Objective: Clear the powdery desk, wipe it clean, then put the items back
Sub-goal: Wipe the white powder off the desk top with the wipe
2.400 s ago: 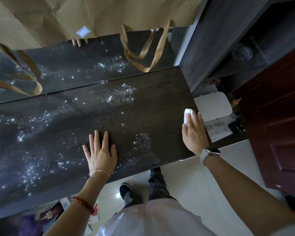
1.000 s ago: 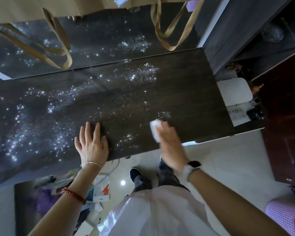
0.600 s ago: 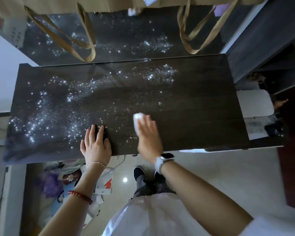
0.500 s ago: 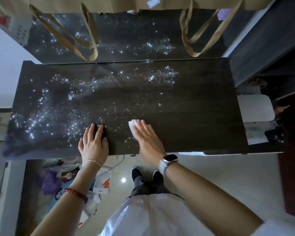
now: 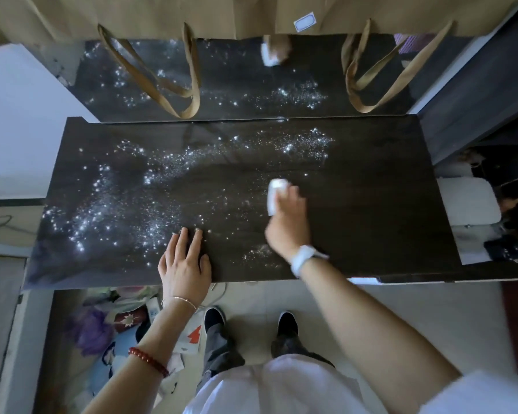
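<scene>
The dark wooden desk [image 5: 371, 204] fills the middle of the view, with white powder [image 5: 126, 204] scattered over its left half and along the back. My right hand [image 5: 287, 222] holds a small white wipe [image 5: 274, 194] pressed on the desktop right of centre. My left hand [image 5: 184, 261] lies flat on the front edge, fingers spread, holding nothing. The right part of the desk looks free of powder.
A mirror panel [image 5: 237, 82] stands behind the desk. Brown paper bags [image 5: 192, 13] hang above it, their handles [image 5: 174, 85] dangling over the back edge. A white box [image 5: 467, 204] sits beyond the right end. Clutter [image 5: 102, 324] lies on the floor at left.
My right hand has swept the wipe from the right end to the front middle, then away from me to right of centre. My left hand has stayed flat on the front edge.
</scene>
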Action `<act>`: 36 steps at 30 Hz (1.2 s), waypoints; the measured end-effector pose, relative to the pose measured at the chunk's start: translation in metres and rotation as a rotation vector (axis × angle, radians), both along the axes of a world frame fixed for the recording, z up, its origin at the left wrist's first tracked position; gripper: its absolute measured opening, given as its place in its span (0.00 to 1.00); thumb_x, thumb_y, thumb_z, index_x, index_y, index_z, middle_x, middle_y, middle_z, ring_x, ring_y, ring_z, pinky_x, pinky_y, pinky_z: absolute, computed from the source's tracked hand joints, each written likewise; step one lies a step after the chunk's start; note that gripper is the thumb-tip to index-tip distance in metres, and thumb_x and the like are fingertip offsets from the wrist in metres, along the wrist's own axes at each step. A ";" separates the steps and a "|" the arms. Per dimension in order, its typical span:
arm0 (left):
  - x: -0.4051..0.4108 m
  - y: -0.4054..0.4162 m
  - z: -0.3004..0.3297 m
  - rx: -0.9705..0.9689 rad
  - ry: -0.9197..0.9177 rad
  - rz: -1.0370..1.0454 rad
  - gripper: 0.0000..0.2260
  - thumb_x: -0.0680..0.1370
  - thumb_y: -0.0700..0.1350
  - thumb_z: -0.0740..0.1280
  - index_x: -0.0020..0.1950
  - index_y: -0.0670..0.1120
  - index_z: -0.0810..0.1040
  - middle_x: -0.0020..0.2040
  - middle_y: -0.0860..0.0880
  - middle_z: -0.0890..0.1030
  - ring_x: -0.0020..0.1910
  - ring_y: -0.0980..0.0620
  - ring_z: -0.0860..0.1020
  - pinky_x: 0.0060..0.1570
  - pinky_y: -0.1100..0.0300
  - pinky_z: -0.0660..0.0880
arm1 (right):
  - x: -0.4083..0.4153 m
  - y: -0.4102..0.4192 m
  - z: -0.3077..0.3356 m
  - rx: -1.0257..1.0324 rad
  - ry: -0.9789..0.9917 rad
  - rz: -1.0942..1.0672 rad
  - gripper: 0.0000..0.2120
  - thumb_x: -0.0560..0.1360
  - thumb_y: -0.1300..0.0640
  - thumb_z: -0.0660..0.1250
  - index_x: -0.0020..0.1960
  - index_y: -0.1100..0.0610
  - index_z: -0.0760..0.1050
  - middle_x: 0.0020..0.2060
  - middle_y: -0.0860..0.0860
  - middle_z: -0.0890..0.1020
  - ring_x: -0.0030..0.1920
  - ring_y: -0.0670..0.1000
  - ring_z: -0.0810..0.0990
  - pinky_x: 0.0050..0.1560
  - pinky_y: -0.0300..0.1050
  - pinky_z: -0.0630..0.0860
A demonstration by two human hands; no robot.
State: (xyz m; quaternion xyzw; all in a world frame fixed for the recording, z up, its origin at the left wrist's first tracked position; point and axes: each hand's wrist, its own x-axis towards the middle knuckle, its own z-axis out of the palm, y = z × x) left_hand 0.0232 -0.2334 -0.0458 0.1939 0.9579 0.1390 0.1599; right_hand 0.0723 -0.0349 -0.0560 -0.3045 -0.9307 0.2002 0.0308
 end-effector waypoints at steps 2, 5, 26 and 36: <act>-0.004 -0.011 0.002 0.016 0.019 -0.034 0.23 0.78 0.44 0.58 0.73 0.50 0.59 0.76 0.44 0.56 0.75 0.45 0.50 0.71 0.47 0.48 | -0.008 -0.053 -0.002 -0.082 0.003 0.222 0.37 0.67 0.72 0.53 0.74 0.60 0.49 0.74 0.59 0.54 0.74 0.60 0.51 0.72 0.52 0.49; -0.014 -0.030 0.000 0.009 0.044 -0.068 0.23 0.77 0.44 0.59 0.73 0.49 0.60 0.76 0.44 0.56 0.75 0.45 0.50 0.71 0.46 0.47 | 0.014 -0.047 0.007 -0.061 0.051 0.299 0.38 0.62 0.73 0.51 0.71 0.58 0.57 0.70 0.59 0.64 0.69 0.62 0.61 0.67 0.50 0.59; -0.083 -0.112 -0.008 0.049 0.052 -0.027 0.21 0.78 0.44 0.58 0.71 0.48 0.63 0.75 0.44 0.58 0.75 0.44 0.52 0.70 0.46 0.48 | 0.048 -0.105 0.006 -0.116 0.018 -0.223 0.32 0.70 0.76 0.51 0.73 0.61 0.53 0.74 0.60 0.54 0.75 0.60 0.49 0.74 0.55 0.47; -0.106 -0.152 0.003 0.357 0.110 -0.003 0.21 0.75 0.34 0.60 0.68 0.38 0.67 0.71 0.35 0.63 0.69 0.35 0.63 0.65 0.41 0.61 | -0.058 -0.249 -0.004 -0.175 0.045 0.085 0.32 0.72 0.72 0.46 0.74 0.58 0.46 0.76 0.58 0.47 0.74 0.56 0.37 0.75 0.50 0.35</act>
